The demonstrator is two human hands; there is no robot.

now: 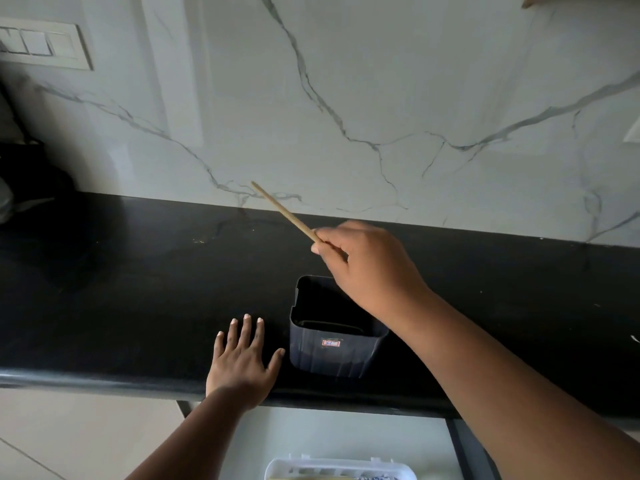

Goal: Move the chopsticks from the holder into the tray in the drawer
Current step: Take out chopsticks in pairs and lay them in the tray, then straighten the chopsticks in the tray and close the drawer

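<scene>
My right hand (367, 261) is closed around a light wooden chopstick (282, 210), which sticks up and to the left above the counter. The hand hovers over the back rim of a dark square holder (332, 348) that stands near the counter's front edge; its inside looks dark and I see nothing sticking out of it. To the left of the holder, my left hand (242, 358) lies flat on the black counter, fingers spread, holding nothing. At the bottom edge, a white tray (337, 467) shows in the open drawer, only its far rim visible.
The black countertop (138, 289) runs across the view, backed by a white marble wall (346, 98). A dark object (31, 174) stands at the far left on the counter. A switch plate (45, 46) is on the wall at upper left. The drawer's dark right side (467, 448) borders the tray.
</scene>
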